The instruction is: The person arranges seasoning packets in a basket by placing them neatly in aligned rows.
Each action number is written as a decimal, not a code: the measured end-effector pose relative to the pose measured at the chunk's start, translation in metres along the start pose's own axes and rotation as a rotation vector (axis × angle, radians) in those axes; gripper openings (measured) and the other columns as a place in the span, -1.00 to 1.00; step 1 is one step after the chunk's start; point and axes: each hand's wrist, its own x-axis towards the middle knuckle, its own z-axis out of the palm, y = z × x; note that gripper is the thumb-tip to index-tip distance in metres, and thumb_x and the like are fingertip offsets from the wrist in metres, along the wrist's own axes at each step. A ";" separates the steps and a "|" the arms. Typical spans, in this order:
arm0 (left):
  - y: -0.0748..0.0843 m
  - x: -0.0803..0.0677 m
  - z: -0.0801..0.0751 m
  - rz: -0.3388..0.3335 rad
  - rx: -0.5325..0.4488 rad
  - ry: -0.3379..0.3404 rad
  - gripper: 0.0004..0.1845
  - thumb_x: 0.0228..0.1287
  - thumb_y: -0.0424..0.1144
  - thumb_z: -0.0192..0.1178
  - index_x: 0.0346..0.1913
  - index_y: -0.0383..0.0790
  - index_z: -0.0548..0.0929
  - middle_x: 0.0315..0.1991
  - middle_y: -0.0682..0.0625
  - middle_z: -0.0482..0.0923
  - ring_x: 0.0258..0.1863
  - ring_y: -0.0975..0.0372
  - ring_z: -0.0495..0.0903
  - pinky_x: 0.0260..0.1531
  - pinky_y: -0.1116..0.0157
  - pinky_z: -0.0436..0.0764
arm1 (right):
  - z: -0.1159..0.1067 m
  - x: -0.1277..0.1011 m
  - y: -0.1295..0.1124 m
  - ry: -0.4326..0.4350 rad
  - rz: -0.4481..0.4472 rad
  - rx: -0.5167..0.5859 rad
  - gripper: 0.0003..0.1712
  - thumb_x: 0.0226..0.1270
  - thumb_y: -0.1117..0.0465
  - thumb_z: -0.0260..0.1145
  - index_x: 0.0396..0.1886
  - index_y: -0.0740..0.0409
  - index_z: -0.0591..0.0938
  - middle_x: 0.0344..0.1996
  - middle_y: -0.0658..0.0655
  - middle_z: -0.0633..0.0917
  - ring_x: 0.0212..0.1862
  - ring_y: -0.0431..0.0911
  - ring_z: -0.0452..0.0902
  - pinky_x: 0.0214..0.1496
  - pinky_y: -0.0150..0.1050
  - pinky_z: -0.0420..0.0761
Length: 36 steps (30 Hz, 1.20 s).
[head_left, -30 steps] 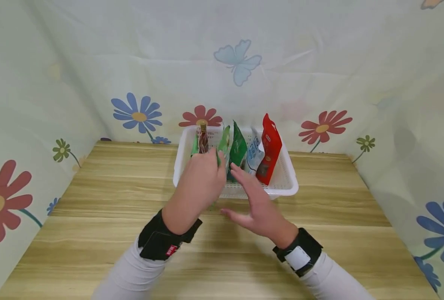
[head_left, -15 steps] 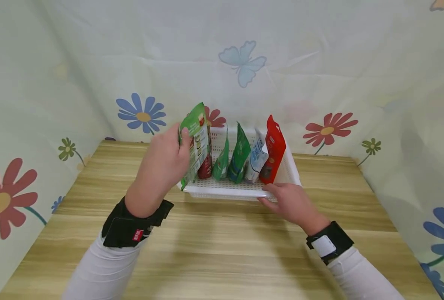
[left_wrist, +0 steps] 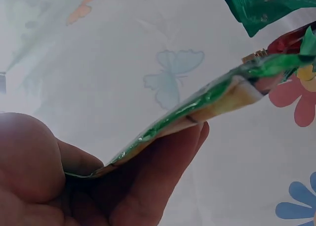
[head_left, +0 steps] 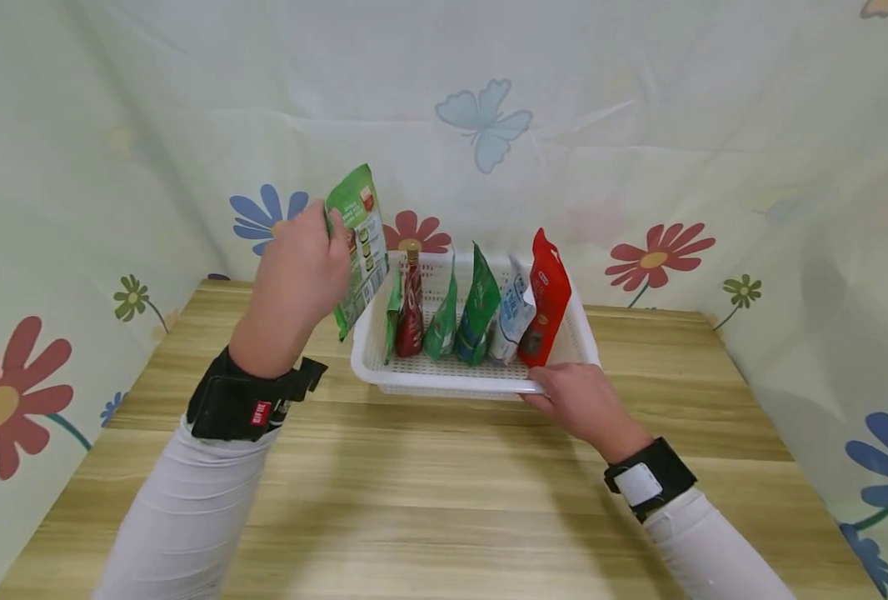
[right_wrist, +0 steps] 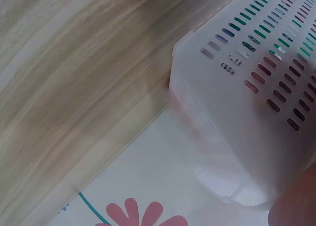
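My left hand (head_left: 303,271) pinches a light green food pouch (head_left: 366,246) by its side edge, holding it up over the left end of the white plastic basket (head_left: 451,384). Seen edge-on in the left wrist view, the pouch (left_wrist: 197,110) runs out from between thumb and fingers. My right hand (head_left: 582,408) grips the basket's front rim near its right corner, fingers over the rim and thumb below. Inside the basket stand a slim green packet (head_left: 394,317), a red sauce bottle (head_left: 410,312), two green pouches (head_left: 441,325) (head_left: 478,312), a blue-white pouch (head_left: 513,321) and a red pouch (head_left: 547,300).
The basket stands at the back of a wood-grain table (head_left: 429,500), close to a flower-printed cloth (head_left: 384,125) that hangs behind and at both sides. In the right wrist view the basket's slotted wall (right_wrist: 222,102) shows close up.
My left hand has drawn the light green pouch up out of the basket and to the left. The right hand has moved right and down onto the basket's front rim and grips it.
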 end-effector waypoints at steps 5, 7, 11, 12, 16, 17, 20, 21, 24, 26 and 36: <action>-0.004 0.017 0.006 -0.018 0.000 -0.024 -0.50 0.66 -0.13 -0.36 0.10 -0.48 0.48 -0.13 -0.38 0.65 -0.16 -0.20 0.72 -0.16 -0.09 0.68 | 0.002 -0.002 0.002 0.002 0.001 -0.001 -0.73 0.24 -0.03 0.53 -0.28 0.02 0.70 -0.58 -0.08 0.62 -0.52 -0.19 0.43 -0.43 -0.33 0.40; -0.008 0.026 0.013 -0.023 0.003 -0.040 -0.51 0.66 -0.14 -0.37 0.10 -0.48 0.48 -0.12 -0.37 0.64 -0.15 -0.19 0.71 -0.18 -0.08 0.67 | 0.003 -0.002 0.002 0.001 0.003 0.001 -0.73 0.25 -0.03 0.53 -0.27 0.02 0.71 -0.57 -0.08 0.63 -0.51 -0.19 0.44 -0.42 -0.33 0.42; -0.020 0.041 0.029 -0.037 0.011 -0.077 -0.52 0.65 -0.16 -0.36 0.11 -0.48 0.47 -0.08 -0.37 0.63 -0.14 -0.17 0.71 -0.19 -0.05 0.68 | 0.005 -0.003 0.001 -0.001 0.008 -0.002 -0.72 0.24 -0.03 0.54 -0.22 0.03 0.72 -0.52 -0.07 0.69 -0.49 -0.19 0.48 -0.40 -0.33 0.47; -0.023 0.044 0.033 -0.043 0.008 -0.088 -0.53 0.64 -0.17 -0.35 0.11 -0.48 0.47 -0.08 -0.37 0.63 -0.14 -0.16 0.71 -0.19 -0.04 0.68 | 0.005 -0.003 0.001 -0.003 0.007 -0.002 -0.71 0.24 -0.04 0.54 -0.21 0.03 0.73 -0.51 -0.06 0.70 -0.48 -0.19 0.49 -0.39 -0.33 0.48; -0.034 0.054 0.048 -0.059 0.012 -0.118 -0.55 0.64 -0.19 -0.31 0.11 -0.49 0.48 -0.08 -0.37 0.62 -0.13 -0.15 0.70 -0.19 -0.03 0.68 | 0.005 -0.003 -0.001 -0.005 0.005 0.001 -0.71 0.25 -0.04 0.53 -0.20 0.03 0.73 -0.50 -0.06 0.71 -0.48 -0.19 0.50 -0.40 -0.33 0.47; -0.036 0.056 0.051 -0.059 0.012 -0.126 -0.56 0.63 -0.20 -0.31 0.10 -0.50 0.48 -0.08 -0.37 0.62 -0.13 -0.15 0.69 -0.18 -0.03 0.67 | 0.005 -0.003 -0.002 -0.004 0.004 0.001 -0.71 0.25 -0.04 0.52 -0.21 0.03 0.73 -0.51 -0.06 0.71 -0.48 -0.19 0.50 -0.40 -0.33 0.46; -0.041 0.062 0.061 -0.057 0.021 -0.156 -0.57 0.63 -0.22 -0.30 0.07 -0.50 0.49 -0.10 -0.36 0.60 -0.15 -0.12 0.66 -0.19 -0.01 0.64 | 0.004 -0.002 -0.003 0.000 0.004 -0.001 -0.72 0.26 -0.04 0.52 -0.22 0.03 0.72 -0.52 -0.06 0.69 -0.49 -0.19 0.49 -0.42 -0.34 0.43; -0.042 0.064 0.065 -0.056 0.025 -0.167 -0.57 0.63 -0.22 -0.31 0.06 -0.50 0.50 -0.11 -0.35 0.59 -0.17 -0.11 0.65 -0.20 0.00 0.63 | 0.004 -0.002 -0.003 0.002 0.006 -0.003 -0.72 0.26 -0.04 0.52 -0.23 0.03 0.72 -0.52 -0.06 0.69 -0.49 -0.19 0.48 -0.42 -0.34 0.42; -0.044 0.068 0.073 -0.052 0.031 -0.199 -0.58 0.63 -0.23 -0.30 0.06 -0.49 0.49 -0.16 -0.30 0.55 -0.22 -0.05 0.59 -0.23 0.05 0.58 | 0.003 -0.003 -0.003 0.011 0.004 -0.010 -0.71 0.25 -0.04 0.52 -0.23 0.03 0.71 -0.52 -0.05 0.70 -0.49 -0.19 0.49 -0.43 -0.35 0.42; -0.044 0.070 0.078 -0.049 0.033 -0.216 -0.60 0.63 -0.22 -0.29 0.04 -0.48 0.50 -0.20 -0.26 0.52 -0.24 -0.03 0.57 -0.24 0.07 0.57 | 0.003 -0.003 -0.002 0.018 0.001 -0.013 -0.71 0.25 -0.04 0.53 -0.22 0.03 0.72 -0.51 -0.05 0.72 -0.49 -0.18 0.50 -0.43 -0.35 0.43; -0.042 0.075 0.098 -0.003 0.069 -0.241 -0.65 0.58 -0.25 -0.25 -0.03 -0.38 0.53 -0.24 -0.23 0.56 -0.28 -0.01 0.63 -0.34 0.14 0.60 | 0.004 -0.002 0.000 0.022 0.011 -0.024 -0.71 0.25 -0.04 0.53 -0.23 0.03 0.72 -0.48 -0.02 0.74 -0.49 -0.17 0.52 -0.43 -0.34 0.45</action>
